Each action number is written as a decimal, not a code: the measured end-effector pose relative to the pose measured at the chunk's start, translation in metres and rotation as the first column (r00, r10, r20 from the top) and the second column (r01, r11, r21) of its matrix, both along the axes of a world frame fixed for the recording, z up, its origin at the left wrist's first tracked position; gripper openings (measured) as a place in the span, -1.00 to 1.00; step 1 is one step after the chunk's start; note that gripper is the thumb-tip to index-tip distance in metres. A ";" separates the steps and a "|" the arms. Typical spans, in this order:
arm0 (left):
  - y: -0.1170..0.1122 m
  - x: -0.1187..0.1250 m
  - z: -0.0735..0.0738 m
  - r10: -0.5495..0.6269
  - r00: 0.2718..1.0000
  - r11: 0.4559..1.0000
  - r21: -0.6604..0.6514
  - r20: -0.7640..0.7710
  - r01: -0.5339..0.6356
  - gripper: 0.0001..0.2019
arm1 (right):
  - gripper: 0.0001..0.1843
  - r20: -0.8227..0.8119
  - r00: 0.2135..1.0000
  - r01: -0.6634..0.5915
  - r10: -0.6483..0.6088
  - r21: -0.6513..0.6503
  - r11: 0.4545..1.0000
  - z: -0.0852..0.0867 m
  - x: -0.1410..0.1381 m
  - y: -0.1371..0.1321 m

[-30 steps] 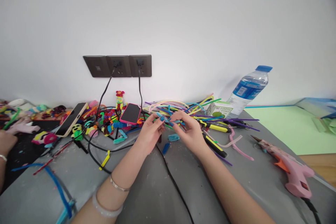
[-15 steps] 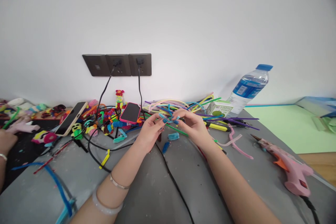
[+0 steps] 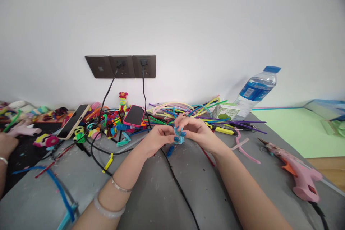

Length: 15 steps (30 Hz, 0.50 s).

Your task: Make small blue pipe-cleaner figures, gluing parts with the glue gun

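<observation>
My left hand (image 3: 157, 140) and my right hand (image 3: 198, 131) meet over the grey table (image 3: 161, 194), both pinching a small light-blue pipe cleaner piece (image 3: 178, 134) that is bent into a loop between the fingertips. Just behind them lies a pile of coloured pipe cleaners (image 3: 183, 109). A short dark-blue piece (image 3: 169, 151) lies on the table under my hands, beside a black cable (image 3: 178, 187).
A pink glue gun (image 3: 299, 176) lies at the right. A water bottle (image 3: 254, 91) and a small green carton (image 3: 225, 112) stand at the back. Two phones (image 3: 72, 121) (image 3: 134, 115) and small toys clutter the left. Another person's hand (image 3: 5, 145) shows at the left edge.
My hands have come lower and closer to me, and the straight light-blue piece is now bent into a tight loop between my fingertips.
</observation>
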<state>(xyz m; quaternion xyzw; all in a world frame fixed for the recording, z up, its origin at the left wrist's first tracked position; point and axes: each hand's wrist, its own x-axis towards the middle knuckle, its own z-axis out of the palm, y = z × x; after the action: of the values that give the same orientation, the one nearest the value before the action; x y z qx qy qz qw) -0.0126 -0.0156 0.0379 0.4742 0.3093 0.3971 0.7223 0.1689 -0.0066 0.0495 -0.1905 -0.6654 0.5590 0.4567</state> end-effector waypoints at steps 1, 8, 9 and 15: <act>0.001 -0.001 -0.001 -0.002 1.000 1.000 0.017 -0.018 0.002 -0.65 | -0.87 0.006 1.000 -0.003 0.003 -0.007 1.000 0.000 0.000 0.000; 0.006 -0.007 -0.004 0.040 0.985 0.993 0.114 -0.169 -0.020 -0.72 | -0.78 0.079 0.997 0.005 0.008 -0.167 0.986 -0.002 0.002 0.001; 0.006 -0.008 -0.005 0.046 0.982 0.993 0.120 -0.185 -0.024 -0.71 | -0.75 0.098 0.995 0.006 0.013 -0.192 0.981 -0.002 0.003 0.001; 0.008 -0.009 -0.011 0.066 0.969 0.990 0.134 -0.238 -0.034 -0.69 | -0.77 0.196 0.980 0.063 -0.026 -0.185 0.981 -0.002 0.004 0.003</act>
<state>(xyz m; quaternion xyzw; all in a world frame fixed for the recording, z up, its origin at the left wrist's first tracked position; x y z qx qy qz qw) -0.0212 -0.0079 0.0270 0.5567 0.3807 0.3735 0.6368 0.1732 -0.0035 0.0470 -0.3015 -0.6456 0.5884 0.3822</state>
